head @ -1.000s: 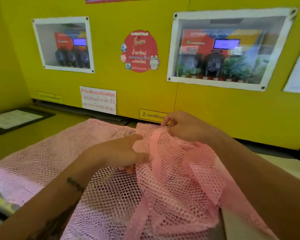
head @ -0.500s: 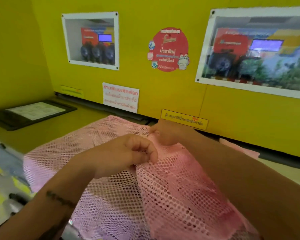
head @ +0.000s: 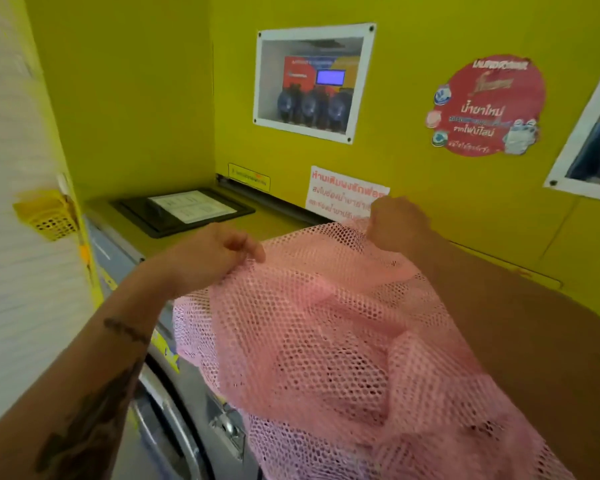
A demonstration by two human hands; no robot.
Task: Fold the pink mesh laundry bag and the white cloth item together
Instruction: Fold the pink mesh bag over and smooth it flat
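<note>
The pink mesh laundry bag [head: 326, 341] is bunched and lifted over the top of a washing machine, and it hangs down past the machine's front edge. My left hand [head: 208, 258] pinches its near upper edge at the left. My right hand [head: 395, 226] grips the far upper edge close to the yellow wall. Both hands hold the mesh up between them. No white cloth item shows in this view.
The yellow machine top [head: 194, 242] carries a black framed lid with a white sheet [head: 184, 209]. The grey machine front with a door latch [head: 226, 427] is below. A yellow wall with a white notice [head: 343, 192], a round red sticker [head: 489, 105] and a window [head: 312, 84] stands behind.
The view has swung to the left. Both hands have lifted the mesh off the machine top and drawn it together, so it no longer lies spread flat.
</note>
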